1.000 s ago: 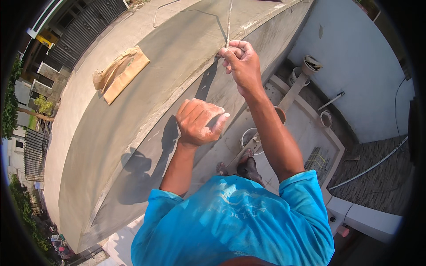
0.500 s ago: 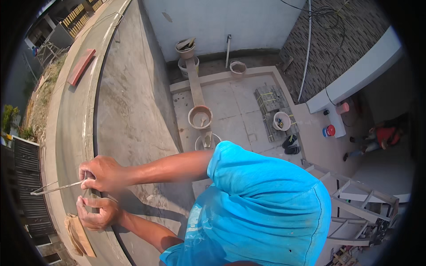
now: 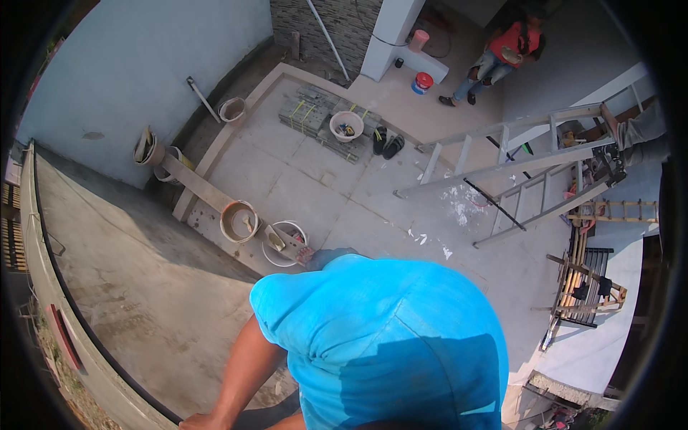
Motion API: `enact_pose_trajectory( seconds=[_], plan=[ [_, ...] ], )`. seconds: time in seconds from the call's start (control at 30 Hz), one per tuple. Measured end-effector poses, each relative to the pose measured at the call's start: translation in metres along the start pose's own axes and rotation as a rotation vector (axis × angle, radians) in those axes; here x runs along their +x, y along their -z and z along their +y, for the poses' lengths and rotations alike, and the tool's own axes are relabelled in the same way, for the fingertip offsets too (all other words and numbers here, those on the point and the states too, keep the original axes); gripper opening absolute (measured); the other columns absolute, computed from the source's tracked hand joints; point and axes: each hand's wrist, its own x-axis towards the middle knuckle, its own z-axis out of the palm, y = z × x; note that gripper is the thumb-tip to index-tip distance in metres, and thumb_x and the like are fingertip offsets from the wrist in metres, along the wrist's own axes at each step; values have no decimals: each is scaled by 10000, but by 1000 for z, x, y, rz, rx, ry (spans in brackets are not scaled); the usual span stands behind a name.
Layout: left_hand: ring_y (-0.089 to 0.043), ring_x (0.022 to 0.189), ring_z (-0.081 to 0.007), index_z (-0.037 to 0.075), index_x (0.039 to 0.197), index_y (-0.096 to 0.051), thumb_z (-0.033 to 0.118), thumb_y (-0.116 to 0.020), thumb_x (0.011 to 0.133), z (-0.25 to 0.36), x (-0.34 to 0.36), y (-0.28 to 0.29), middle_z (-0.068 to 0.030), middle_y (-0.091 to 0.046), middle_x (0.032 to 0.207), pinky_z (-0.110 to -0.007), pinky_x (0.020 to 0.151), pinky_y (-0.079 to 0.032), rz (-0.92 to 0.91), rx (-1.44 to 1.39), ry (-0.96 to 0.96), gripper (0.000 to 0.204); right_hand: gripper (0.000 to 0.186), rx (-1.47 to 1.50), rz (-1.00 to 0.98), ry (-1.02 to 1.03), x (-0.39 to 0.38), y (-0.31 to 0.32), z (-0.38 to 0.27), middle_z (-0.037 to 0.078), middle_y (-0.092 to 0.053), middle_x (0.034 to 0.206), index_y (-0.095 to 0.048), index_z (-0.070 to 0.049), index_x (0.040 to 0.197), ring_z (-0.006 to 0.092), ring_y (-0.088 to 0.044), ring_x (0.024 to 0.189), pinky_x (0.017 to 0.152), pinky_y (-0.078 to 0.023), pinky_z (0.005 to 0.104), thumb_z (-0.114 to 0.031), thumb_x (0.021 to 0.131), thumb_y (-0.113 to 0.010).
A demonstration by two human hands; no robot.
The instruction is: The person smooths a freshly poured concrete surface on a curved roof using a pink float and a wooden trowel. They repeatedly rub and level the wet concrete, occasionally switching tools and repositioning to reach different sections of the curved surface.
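My right arm comes out of the blue sleeve and reaches down to the lower edge. There my right hand lies against the dark-edged top of the grey wall; its fingers are cut off by the picture's rim. A bit of my left forearm shows beside it, with the left hand out of view. Below me a brown bucket with a pale tool in it stands on a plank. The plank reaches a white-rimmed bucket. A bare foot is on the plank's near end.
An aluminium ladder stands at the right, with another person's hand at its top. A person in red stands at the back. A white tub rests on strapped grey slabs, beside dark sandals. A red bar lies along the wall.
The view has swung to the right, away from the wall top. Both hands were together there on a thin pale strip; now the left hand and the strip are out of view.
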Motion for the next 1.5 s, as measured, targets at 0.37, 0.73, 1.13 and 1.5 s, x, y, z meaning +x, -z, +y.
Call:
enact_pose_trajectory(
  seconds=[0.37, 0.73, 1.13, 1.5],
  plan=[
    [-630, 755, -203, 87, 970, -661, 312, -566, 976, 1, 3, -14, -5, -687, 837, -353, 656, -461, 39, -36, -6, 244, 601, -466, 711, 184, 73, -153, 99, 340, -632, 1057, -598, 117, 1099, 480, -645, 989, 839, -542, 572, -450, 901, -563],
    [-630, 719, -193, 84, 979, -660, 392, -532, 1018, -84, 27, 26, -2, -684, 809, -345, 608, -467, 195, 301, 54, 336, 373, 202, -70, 85, -17, 57, -83, 221, -624, 641, -642, 47, 650, 397, -632, 612, 622, -488, 499, -263, 849, -581],
    [-634, 759, -230, 20, 1013, -579, 360, -519, 1016, -61, 40, 41, -93, -641, 877, -364, 656, -514, 215, 409, 134, 345, 344, 87, -268, 110, 10, 73, -123, 261, -603, 670, -641, 25, 754, 471, -613, 674, 660, -485, 529, -208, 968, -507],
    [-604, 897, -284, -24, 1143, -470, 202, -482, 1008, -54, 52, 42, -178, -574, 1033, -404, 790, -507, 224, 165, -34, 264, 173, 79, -251, 315, 57, 21, -126, 234, -621, 689, -578, -12, 977, 474, -617, 691, 663, -472, 543, -163, 993, -495]
  ],
)
